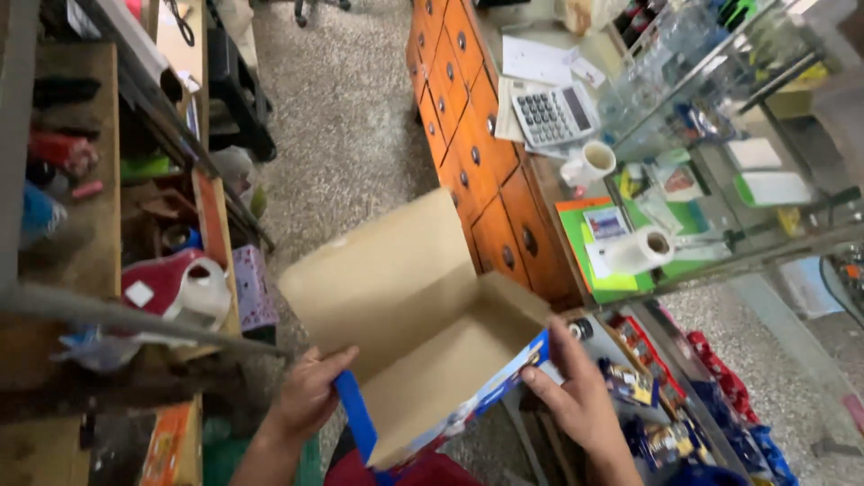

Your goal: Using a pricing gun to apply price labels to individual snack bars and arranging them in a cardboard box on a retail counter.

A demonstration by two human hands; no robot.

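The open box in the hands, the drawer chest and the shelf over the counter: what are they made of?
The open box looks like cardboard: dull brown inside, thin folded flaps, glossy blue print outside. The left hand and right hand grip its edges. The drawer chest seems varnished wood, orange-brown with a sheen and dark round knobs. The shelf looks like clear glass, since things show through it.

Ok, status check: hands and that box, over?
Left hand grips near flap. Right hand holds right wall. Cardboard box open, looks empty inside. Wooden drawer cabinet beyond, not touching.
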